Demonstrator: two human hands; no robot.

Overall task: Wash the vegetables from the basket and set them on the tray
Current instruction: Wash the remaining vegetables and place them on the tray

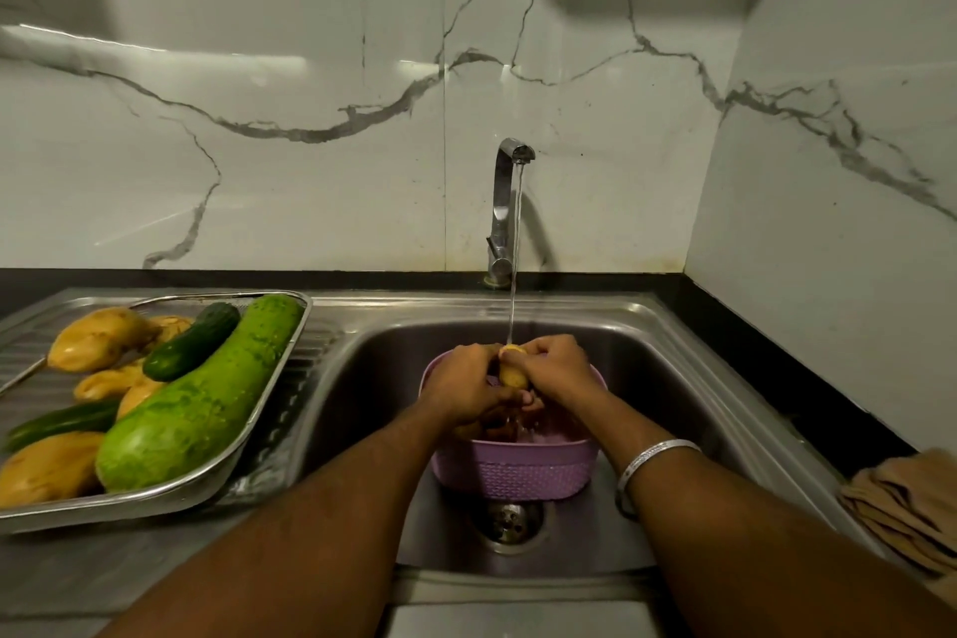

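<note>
Both hands — left hand (466,386), right hand (556,370) — curl round one potato (512,370) under the tap stream (514,249), above the purple basket (518,474) in the sink (673,378). Best to turn it so every side rinses. Basket contents mostly hidden — tray (248,435) cut off left.

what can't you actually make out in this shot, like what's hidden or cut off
Head view only:
- Inside of the purple basket: covered by both hands, so what remains is unknown.
- Potato: mostly wrapped by the left hand and right hand.
- Tray: left end runs off the frame.
- Brown cloth: cut by the right edge.
</note>
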